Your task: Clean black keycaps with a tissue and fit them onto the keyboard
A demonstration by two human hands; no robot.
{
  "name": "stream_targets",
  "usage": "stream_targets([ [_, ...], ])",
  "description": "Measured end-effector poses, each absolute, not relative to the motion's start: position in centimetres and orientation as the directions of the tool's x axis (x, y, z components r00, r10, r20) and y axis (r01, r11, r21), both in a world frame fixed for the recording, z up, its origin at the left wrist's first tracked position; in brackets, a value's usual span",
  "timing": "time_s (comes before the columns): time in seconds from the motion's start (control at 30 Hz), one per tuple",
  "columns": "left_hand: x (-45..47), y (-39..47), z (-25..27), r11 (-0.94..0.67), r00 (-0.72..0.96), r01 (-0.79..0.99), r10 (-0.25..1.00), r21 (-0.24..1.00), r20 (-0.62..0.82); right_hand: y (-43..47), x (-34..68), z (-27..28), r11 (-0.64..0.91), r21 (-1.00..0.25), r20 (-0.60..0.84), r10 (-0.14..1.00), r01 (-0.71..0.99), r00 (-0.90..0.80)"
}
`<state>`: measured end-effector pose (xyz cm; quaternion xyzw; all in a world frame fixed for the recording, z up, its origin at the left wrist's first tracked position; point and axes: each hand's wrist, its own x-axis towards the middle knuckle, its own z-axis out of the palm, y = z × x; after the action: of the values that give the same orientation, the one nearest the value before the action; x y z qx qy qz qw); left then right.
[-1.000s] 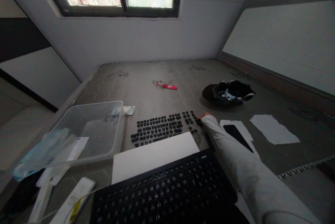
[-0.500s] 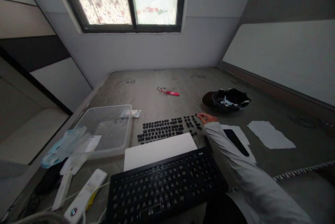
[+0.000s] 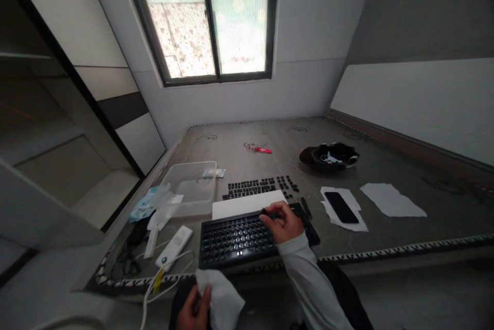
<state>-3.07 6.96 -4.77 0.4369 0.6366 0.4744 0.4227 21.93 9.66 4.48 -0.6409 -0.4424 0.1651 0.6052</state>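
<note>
My right hand (image 3: 284, 222) is over the right part of a black keyboard (image 3: 236, 240), pinching a small black keycap (image 3: 263, 211) between thumb and fingertips. The keyboard base shows rows of bare key sockets. My left hand (image 3: 194, 310), low at the near edge, has its fingers closed on a white tissue (image 3: 225, 296) that hangs out to the right. Beyond the keyboard lies a flat white board or box (image 3: 239, 205). Behind that, loose black keycaps (image 3: 254, 186) are laid out in rows.
A clear plastic bin (image 3: 215, 191) stands at left, near a white power strip (image 3: 175, 245) with a cable. To the right are a phone (image 3: 341, 207) on white paper, another paper sheet (image 3: 393, 200) and a dark cap (image 3: 309, 156). A red packet (image 3: 262, 150) lies farther back.
My right hand has come back from the loose keycaps to above the keyboard, holding a keycap. My left hand with the tissue has come into view. The camera view has shifted.
</note>
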Motion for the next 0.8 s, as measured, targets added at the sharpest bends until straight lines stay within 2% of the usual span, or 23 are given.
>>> stream_targets([
  [0.17,0.2,5.9,0.3,0.156,-0.064,-0.073,0.985,0.985,-0.161,5.2,18.0,6.3,0.19,-0.89,0.386,0.798,0.414,0.463],
  [0.3,1.8,5.0,3.8,0.098,0.079,-0.171,0.993,0.98,-0.085,2.8,16.0,6.1,0.131,-0.939,0.276,0.837,0.317,0.472],
  [0.4,1.7,3.9,5.2,0.073,0.128,-0.187,0.991,0.98,-0.049,1.5,15.0,5.8,0.169,-0.95,0.273,0.857,0.262,0.437],
  [0.6,0.0,1.0,6.3,0.045,0.043,-0.205,0.998,0.978,-0.037,0.0,13.6,6.8,0.211,-0.934,0.31,0.882,0.289,0.356],
  [0.7,-0.8,0.0,6.4,-0.013,-0.068,-0.174,0.998,0.985,0.001,-0.3,12.9,7.3,0.212,-0.905,0.338,0.884,0.368,0.323],
  [0.8,-1.3,-0.5,6.0,-0.064,-0.074,-0.157,0.996,0.986,0.053,-0.6,12.1,7.2,0.231,-0.841,0.402,0.872,0.489,0.28],
])
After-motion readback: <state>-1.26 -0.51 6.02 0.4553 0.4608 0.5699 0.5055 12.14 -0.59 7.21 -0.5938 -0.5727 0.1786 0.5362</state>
